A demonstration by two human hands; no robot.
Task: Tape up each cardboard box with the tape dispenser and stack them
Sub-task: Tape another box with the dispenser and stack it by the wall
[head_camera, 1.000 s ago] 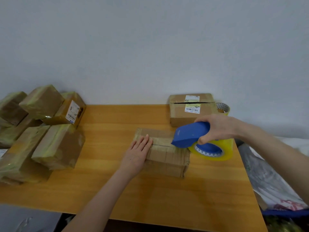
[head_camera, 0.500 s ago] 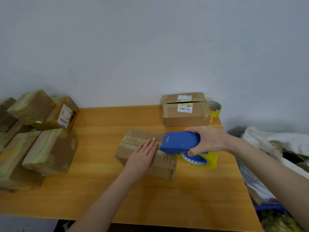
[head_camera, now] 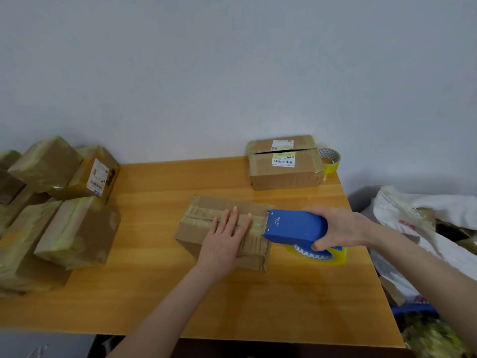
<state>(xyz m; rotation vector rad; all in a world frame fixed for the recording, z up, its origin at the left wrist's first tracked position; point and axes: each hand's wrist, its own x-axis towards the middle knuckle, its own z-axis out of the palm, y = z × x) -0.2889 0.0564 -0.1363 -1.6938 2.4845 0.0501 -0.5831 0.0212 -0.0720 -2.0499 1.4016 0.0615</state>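
We note a wooden table (head_camera: pixel 284 306) set against a plain pale wall (head_camera: pixel 232 73). At its left end stands a pile of taped boxes (head_camera: pixel 74 228), wrapped in yellowish tape and stacked unevenly, several of them tilted. Off the right edge of the table lie crumpled bags (head_camera: pixel 418 218), white and partly blurred.

At the far right of the table sits a labelled box (head_camera: pixel 284 177), its top flaps showing a dark gap between them and white stickers on the top and on the near face.

Near the middle of the table lies the cardboard box (head_camera: pixel 204 218) under work, flat on the surface, with tape along its top seam. The blue tape dispenser (head_camera: pixel 296 226) meets the right end of that seam, and its roll of clear yellowish tape (head_camera: pixel 333 259) hangs just off the box's right side.

The left hand (head_camera: pixel 223 244) lies flat on the box top, fingers straight and close together, pressing across the seam. The right hand (head_camera: pixel 343 227) is wrapped round the rear of the dispenser, thumb underneath.

A spare tape roll (head_camera: pixel 331 160) stands just beside the labelled box, on its right.
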